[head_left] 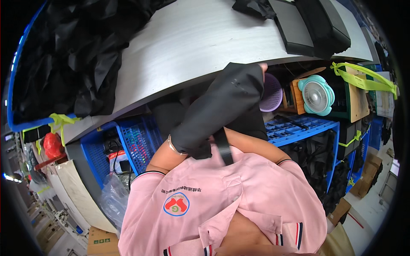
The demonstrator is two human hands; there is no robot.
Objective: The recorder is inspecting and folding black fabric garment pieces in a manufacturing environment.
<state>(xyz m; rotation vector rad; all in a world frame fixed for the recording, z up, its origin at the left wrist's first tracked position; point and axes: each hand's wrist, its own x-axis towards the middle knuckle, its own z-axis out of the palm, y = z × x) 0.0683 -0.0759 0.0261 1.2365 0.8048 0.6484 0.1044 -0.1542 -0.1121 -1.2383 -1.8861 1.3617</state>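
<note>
A long black fabric sleeve or cover (pixel 222 96) is stretched slantwise in front of me. My left forearm, with a bracelet near the fabric, goes in at its lower left end. Fingertips that seem to belong to my left hand (pixel 264 68) show at the upper right corner, pressed against the fabric; the rest of the hand is covered. Reaching in from the right, my right forearm passes behind the black piece. Only a sliver of skin from my right hand (pixel 210 138) shows by its lower edge, fingers hidden. A black strap (pixel 223 147) hangs there, smeared by motion.
Ahead lies a pale worktable (pixel 192 38). Black fabric (pixel 72 59) is heaped at left; black padded pieces (pixel 314 27) lie at far right. Below the table edge are blue baskets (pixel 136 138), a purple basket (pixel 272 94), a turquoise fan (pixel 317 95) and a blue crate (pixel 303 130).
</note>
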